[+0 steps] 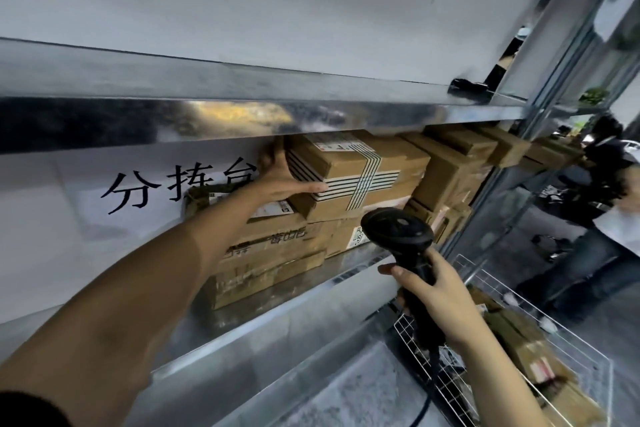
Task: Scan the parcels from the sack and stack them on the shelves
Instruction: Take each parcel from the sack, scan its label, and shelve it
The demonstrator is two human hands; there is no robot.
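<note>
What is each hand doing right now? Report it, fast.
Left hand: open, straight fingers pressed against the striped-tape box.
Right hand: closed around the scanner handle.

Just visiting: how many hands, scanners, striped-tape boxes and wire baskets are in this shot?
Hands: 2 (left hand, right hand)
Scanner: 1
Striped-tape box: 1
Wire basket: 1
Total: 5
</note>
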